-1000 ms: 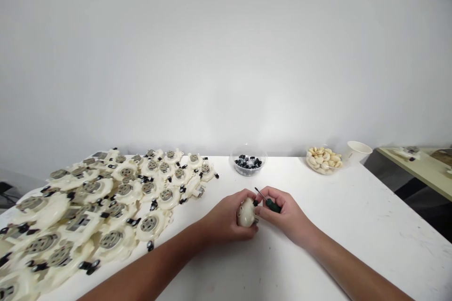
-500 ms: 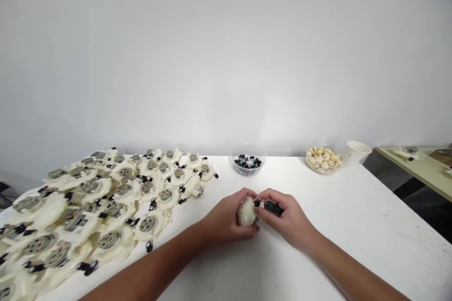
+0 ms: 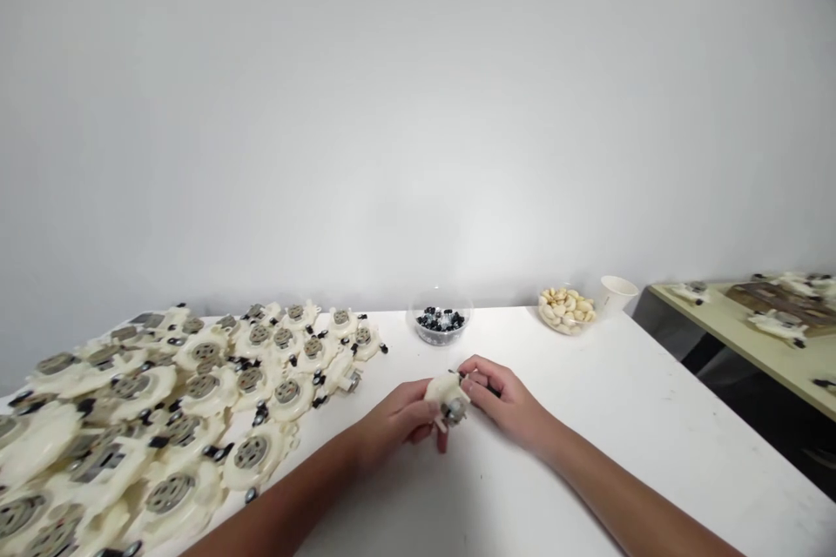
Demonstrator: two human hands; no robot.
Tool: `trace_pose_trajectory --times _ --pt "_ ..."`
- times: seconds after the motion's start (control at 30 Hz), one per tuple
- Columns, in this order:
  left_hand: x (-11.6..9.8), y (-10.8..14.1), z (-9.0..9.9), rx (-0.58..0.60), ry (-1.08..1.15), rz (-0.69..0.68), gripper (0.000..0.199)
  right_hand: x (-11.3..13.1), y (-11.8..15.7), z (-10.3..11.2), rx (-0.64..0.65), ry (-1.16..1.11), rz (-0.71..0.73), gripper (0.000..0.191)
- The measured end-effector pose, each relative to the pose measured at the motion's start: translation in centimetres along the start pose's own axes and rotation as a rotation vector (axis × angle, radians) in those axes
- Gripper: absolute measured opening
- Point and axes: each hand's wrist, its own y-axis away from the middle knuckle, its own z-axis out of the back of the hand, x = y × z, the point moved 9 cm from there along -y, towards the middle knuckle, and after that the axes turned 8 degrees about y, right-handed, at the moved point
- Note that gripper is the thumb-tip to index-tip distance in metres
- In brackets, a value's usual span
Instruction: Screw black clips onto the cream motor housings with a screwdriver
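Note:
A cream plastic housing (image 3: 442,392) with a grey metal motor on its near side is held above the white table by my left hand (image 3: 401,419), its fingers wrapped round the left side and underneath. My right hand (image 3: 500,400) is closed on a dark-handled tool (image 3: 487,385), mostly hidden by the fingers, at the housing's right edge. Beyond the hands stands a clear bowl (image 3: 440,336) of small black and silvery parts.
Many cream motor housings (image 3: 252,452) with black fittings cover the table's left side. At the back right are a clear bowl of cream-coloured pieces (image 3: 567,311) and a white cup (image 3: 617,294). A second table (image 3: 724,313) at far right holds more housings.
The housing has turned in my left hand, so the grey motor now shows. My right hand has shifted slightly left and the tool is more hidden. The camera view has swung a little right.

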Motion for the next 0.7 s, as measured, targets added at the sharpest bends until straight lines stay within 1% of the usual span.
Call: trace_pose_trajectory --times 0.07,0.1,0.23,0.37,0.5,0.6,0.7 --pt "1.1 -0.1 0.6 -0.024 0.017 0.052 0.064 0.0 -0.1 -0.5 0.038 -0.006 0.0 0.04" --pt "1.4 -0.2 1.0 -0.051 0.012 0.065 0.069 0.0 -0.2 -0.7 0.053 -0.021 0.001 0.04" --pt "1.9 0.0 1.9 -0.189 -0.018 0.143 0.08 -0.7 -0.3 -2.1 0.151 -0.104 -0.033 0.04" --pt "2.1 0.0 2.5 -0.293 -0.02 0.193 0.084 -1.7 -0.6 -2.5 0.184 -0.141 -0.073 0.044" --pt "2.1 -0.4 2.7 -0.32 -0.081 0.148 0.086 -1.5 -0.8 -2.0 0.185 -0.176 -0.062 0.044" --pt "1.6 -0.4 2.7 -0.371 -0.065 0.063 0.081 -1.3 -0.7 -1.6 0.15 -0.189 -0.059 0.042" --pt "1.2 -0.1 2.8 -0.403 -0.089 0.035 0.079 -1.6 -0.9 -1.7 0.102 -0.21 -0.08 0.041"
